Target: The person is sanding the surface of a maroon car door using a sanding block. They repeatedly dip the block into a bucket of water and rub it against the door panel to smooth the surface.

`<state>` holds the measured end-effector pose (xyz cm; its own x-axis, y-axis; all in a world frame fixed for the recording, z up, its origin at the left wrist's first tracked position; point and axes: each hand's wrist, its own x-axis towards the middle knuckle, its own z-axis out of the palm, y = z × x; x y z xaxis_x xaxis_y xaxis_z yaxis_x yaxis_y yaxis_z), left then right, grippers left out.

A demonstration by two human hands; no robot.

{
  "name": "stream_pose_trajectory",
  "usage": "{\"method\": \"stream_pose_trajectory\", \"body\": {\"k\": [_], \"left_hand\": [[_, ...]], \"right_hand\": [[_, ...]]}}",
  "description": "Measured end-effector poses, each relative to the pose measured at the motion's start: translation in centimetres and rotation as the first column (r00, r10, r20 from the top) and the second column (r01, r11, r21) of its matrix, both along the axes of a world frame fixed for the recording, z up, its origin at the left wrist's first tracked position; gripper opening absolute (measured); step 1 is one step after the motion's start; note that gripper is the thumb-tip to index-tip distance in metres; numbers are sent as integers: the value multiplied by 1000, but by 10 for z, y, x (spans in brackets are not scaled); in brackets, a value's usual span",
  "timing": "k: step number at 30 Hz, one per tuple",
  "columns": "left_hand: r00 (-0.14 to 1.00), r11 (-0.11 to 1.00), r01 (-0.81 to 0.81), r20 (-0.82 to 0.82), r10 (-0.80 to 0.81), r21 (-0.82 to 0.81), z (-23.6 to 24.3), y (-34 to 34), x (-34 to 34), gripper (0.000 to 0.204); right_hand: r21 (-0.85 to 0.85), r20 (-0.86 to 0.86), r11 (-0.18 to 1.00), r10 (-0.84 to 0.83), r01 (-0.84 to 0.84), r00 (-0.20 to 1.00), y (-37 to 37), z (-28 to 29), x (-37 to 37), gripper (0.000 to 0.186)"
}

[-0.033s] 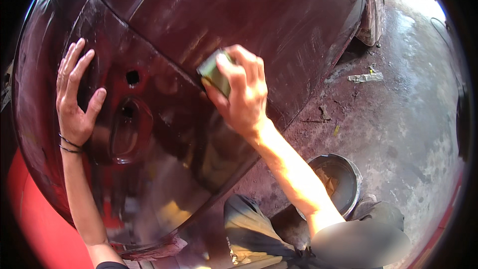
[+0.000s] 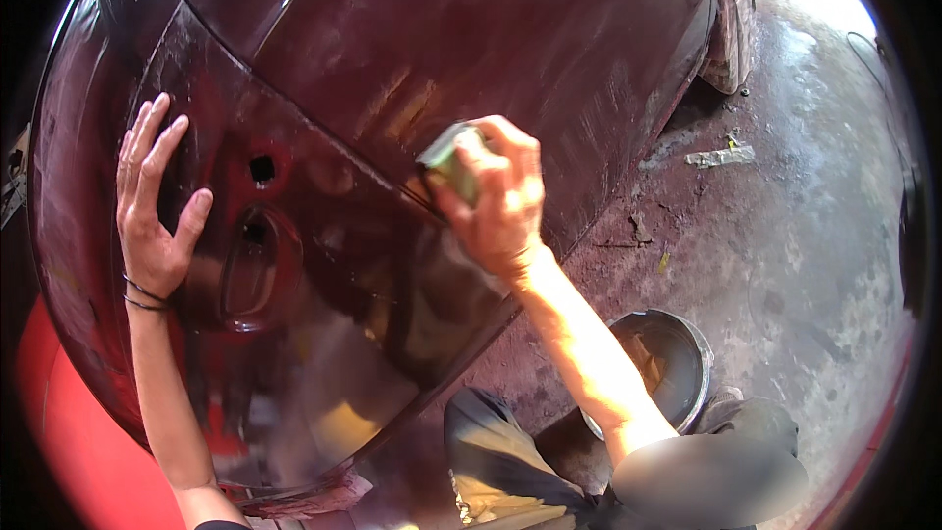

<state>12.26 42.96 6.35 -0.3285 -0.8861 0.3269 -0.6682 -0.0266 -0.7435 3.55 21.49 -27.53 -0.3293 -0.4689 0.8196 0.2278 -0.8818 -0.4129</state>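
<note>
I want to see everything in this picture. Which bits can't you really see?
- Head view: the greenish block is mostly hidden by the right hand gripping it.
- The dark red car door panel under the left hand is hidden by the palm.
- The grey metal bucket is partly hidden by the right forearm.
- The tyre is cut off by the picture's rim.

Of the two hands, the left hand (image 2: 152, 201) lies flat with fingers spread, the right hand (image 2: 496, 196) is curled closed.
</note>
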Motion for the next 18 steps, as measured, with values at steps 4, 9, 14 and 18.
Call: {"method": "stream_pose_trajectory", "body": {"k": [4,9,14,18], "left_hand": [[1000,1000,-29,-10,29,3,-7,2,3,67],[1000,1000,-10,-20,10,-1,-7,-4,1,64],[998,999,-49,46,49,-9,0,2,-11,62],[999,1000,-27,20,27,-15,-10,2,2,62]], "right_hand": [[160,61,962,-231,219,971,-131,-3,-17,49],[396,78,906,-194,149,978,-173,-6,-31,45],[270,137,960,42,-79,990,35,-53,21,57],[199,67,964,-195,179,978,-63,-53,0,52]]}}
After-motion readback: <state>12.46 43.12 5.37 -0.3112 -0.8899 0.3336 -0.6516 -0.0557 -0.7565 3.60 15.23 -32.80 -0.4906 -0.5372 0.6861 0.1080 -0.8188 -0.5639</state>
